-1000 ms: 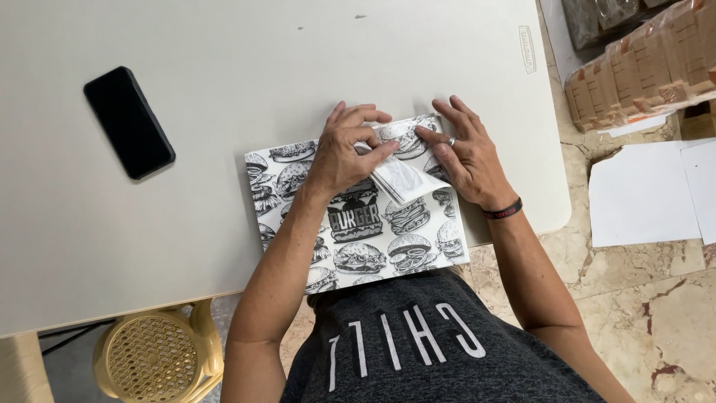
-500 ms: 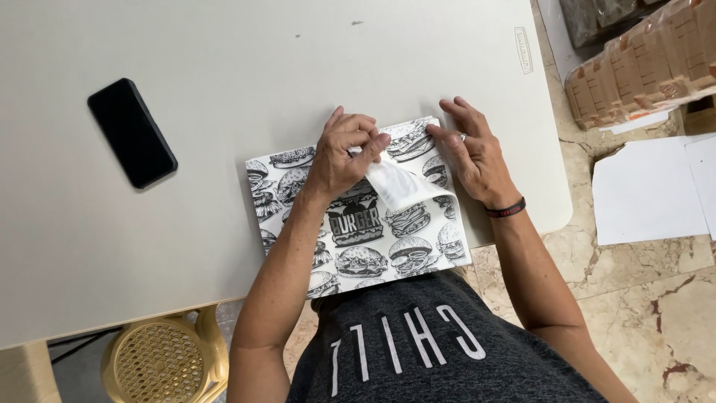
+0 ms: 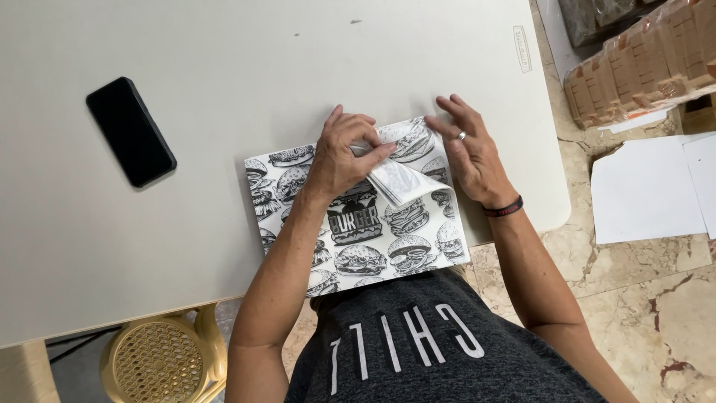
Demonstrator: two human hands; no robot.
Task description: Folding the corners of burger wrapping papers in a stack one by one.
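Burger-print paper sheet [image 3: 358, 231] flat on the white counter [image 3: 224, 60] under both hands, left hand [image 3: 344, 157] fingers pinched on its curled corner flap [image 3: 399, 179], right hand [image 3: 471, 145] fingers spread flat just beside the flap, black phone [image 3: 130, 130] well apart beyond the left fingers

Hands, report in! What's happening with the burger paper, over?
Left hand pinching a folded flap of the burger-print paper. Right hand flat, pressing its edge. Black phone lies apart, left.

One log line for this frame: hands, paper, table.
left hand: pinching folded flap of printed paper | right hand: flat on paper's right edge | phone: lying apart on table
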